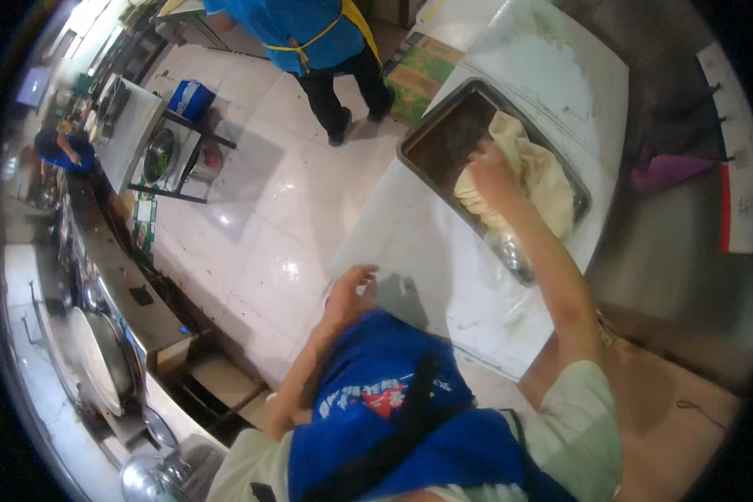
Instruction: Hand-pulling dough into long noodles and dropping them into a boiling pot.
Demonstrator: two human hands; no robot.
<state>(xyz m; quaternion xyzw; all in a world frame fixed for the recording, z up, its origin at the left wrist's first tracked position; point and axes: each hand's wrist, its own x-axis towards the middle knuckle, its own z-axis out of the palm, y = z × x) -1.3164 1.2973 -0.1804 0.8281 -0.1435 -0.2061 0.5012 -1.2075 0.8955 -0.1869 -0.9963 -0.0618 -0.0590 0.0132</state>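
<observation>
A dark rectangular metal baking tray (pixel 432 133) lies on the white tabletop (pixel 408 232). In it is a bunched cream-coloured cloth (pixel 549 179), folded along the tray's right side and near end. My right hand (pixel 491 168) reaches into the tray with bent fingers on the cloth's left folds; the fingertips are partly hidden. Clear plastic film (pixel 508 251) lies over the tray's near corner, below my right forearm. At the table's left edge, close to my blue apron (pixel 389 357), my left hand (pixel 353 292) hangs with loosely bent fingers and nothing visible in it.
A person in a blue top (pixel 314 37) stands beyond the table, back turned. Another person (pixel 66 150) is at the far left. A metal stand (pixel 132 138) holds a wok with greens (pixel 159 157) below. A cooking counter with a large pan (pixel 103 357) runs along my left.
</observation>
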